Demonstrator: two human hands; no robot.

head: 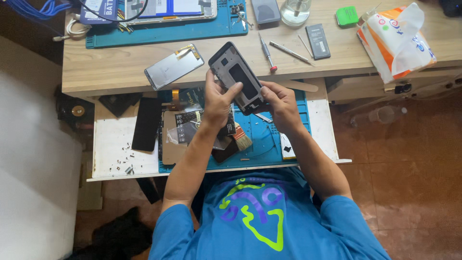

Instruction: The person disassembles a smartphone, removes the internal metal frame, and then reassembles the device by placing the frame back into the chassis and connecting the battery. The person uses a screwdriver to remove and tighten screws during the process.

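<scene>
Both the left hand [217, 98] and the right hand [280, 102] are pinching a dark phone frame [238, 77], a detached screen [174, 67] lying at its nine o'clock.

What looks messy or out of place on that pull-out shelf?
Tiny screws lie loose and scattered on the white shelf, left of the blue mat, while both hands hold a phone frame.

A matt dark plastic phone frame [239, 77], a glossy glass screen panel [173, 67], pale wood-grain desk [106, 67], and blue rubbery mat [269, 139].
</scene>
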